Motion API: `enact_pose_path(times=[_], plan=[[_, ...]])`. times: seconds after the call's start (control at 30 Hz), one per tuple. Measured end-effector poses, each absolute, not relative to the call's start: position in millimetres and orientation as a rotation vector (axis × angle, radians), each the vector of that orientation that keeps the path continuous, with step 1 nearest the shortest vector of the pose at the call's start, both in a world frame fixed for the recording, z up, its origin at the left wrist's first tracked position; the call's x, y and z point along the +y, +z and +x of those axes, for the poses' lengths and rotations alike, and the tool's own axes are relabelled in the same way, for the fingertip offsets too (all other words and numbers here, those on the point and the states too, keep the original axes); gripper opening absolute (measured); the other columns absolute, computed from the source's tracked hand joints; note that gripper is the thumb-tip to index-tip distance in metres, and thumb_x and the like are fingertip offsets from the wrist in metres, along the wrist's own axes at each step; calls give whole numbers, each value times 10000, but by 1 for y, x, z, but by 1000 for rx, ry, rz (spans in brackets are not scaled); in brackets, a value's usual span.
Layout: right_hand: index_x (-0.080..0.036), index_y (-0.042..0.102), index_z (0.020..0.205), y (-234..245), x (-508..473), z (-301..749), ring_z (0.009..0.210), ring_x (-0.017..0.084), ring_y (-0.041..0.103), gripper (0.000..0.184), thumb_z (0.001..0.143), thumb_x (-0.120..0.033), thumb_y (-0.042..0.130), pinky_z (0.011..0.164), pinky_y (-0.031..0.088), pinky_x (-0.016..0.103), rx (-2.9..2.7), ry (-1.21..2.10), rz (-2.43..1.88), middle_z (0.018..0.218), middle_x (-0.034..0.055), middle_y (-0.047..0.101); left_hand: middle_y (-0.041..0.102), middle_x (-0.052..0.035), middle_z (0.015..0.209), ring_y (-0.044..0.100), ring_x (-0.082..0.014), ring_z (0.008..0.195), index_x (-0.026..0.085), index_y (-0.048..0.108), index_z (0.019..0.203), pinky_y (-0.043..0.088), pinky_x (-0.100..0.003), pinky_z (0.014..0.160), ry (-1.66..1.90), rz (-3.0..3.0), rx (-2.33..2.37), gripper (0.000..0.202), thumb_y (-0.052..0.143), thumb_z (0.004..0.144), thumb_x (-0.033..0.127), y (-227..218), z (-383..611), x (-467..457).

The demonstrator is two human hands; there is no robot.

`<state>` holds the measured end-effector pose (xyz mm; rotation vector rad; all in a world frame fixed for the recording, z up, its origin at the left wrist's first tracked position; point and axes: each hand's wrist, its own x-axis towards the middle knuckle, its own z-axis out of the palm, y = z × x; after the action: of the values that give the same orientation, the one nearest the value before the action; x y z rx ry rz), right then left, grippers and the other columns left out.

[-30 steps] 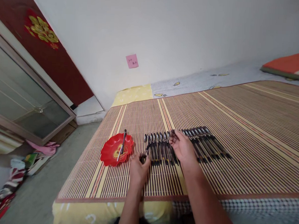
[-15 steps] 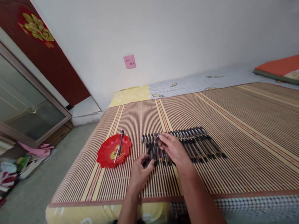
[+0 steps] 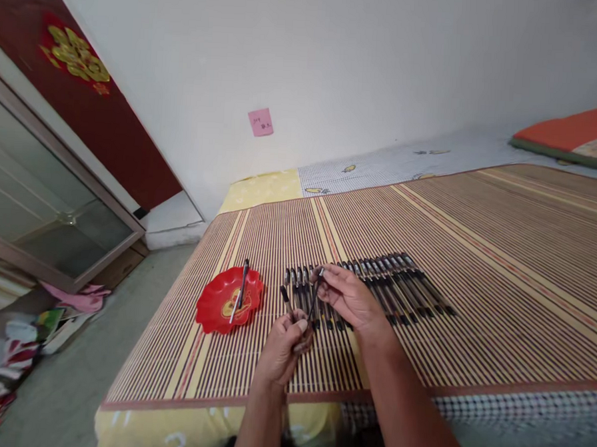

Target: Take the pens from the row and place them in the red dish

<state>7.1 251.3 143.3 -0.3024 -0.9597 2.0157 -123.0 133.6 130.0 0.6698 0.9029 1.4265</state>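
Note:
Near the left end of a row of black pens (image 3: pixel 389 292), my left hand (image 3: pixel 283 343) is closed around a slim dark pen part (image 3: pixel 285 296) whose dark end sticks up to the left. Between both hands slants a black pen (image 3: pixel 314 298). The fingers of my right hand (image 3: pixel 347 293) pinch its upper end, while its lower end meets my left fingers. Whether the two pieces belong to one pen I cannot tell. To the left, a red scalloped plate (image 3: pixel 209 305) bears a black pen (image 3: pixel 244 277) and a thin white stick (image 3: pixel 235 307).
The pens lie side by side on a striped bamboo mat (image 3: pixel 428 223) covering a bed. A pink note (image 3: pixel 260 122) is stuck on the wall. An orange folded cloth (image 3: pixel 568 131) lies at the far right. Clothes (image 3: pixel 16 355) are on the floor at left.
The dark pen part in my left hand now points up to the left, clear of the row. My right hand still pinches the upper end of the slanting pen.

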Motion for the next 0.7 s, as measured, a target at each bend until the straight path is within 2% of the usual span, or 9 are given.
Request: enact_pose_path(times=[0.2,0.3,0.37,0.47,0.6,0.7], plan=[[-189,695,847,147,251,7,590,91,598,203,783,-355,793,531,466,201,-1048,1931,-353,799,19,708,355,104,564,260,-31,463,172,506,770,181,-186,460,1459,692,1061,455,869,642,414,128,-125,135],[-191,680,826,147,251,5,593,91,595,216,764,-355,806,572,505,215,-1002,1868,-372,799,13,707,337,99,589,243,-43,484,174,539,844,180,-187,466,1462,753,1109,426,818,719,471,128,-127,135],[-195,683,820,147,252,3,608,99,598,230,734,-351,828,599,528,229,-920,1822,-389,793,9,704,347,84,612,251,-58,503,175,572,913,189,-191,471,1471,813,1134,422,712,809,559,130,-128,133],[-204,691,839,148,255,3,637,108,604,235,708,-326,843,620,543,241,-777,1754,-406,799,4,697,427,44,654,345,-81,553,169,620,935,271,-195,505,1467,916,1281,463,572,884,627,133,-131,131],[-220,668,836,150,260,7,674,112,608,202,746,-325,814,662,553,261,-676,1641,-402,836,2,694,547,1,683,492,-130,639,176,686,974,412,-230,617,1421,999,1429,484,582,866,636,137,-134,130],[-227,653,844,152,261,10,703,117,616,204,768,-343,803,704,561,282,-654,1572,-404,843,-2,692,621,-30,731,574,-168,737,176,724,1008,467,-271,730,1429,1055,1482,500,590,857,633,137,-134,131]])
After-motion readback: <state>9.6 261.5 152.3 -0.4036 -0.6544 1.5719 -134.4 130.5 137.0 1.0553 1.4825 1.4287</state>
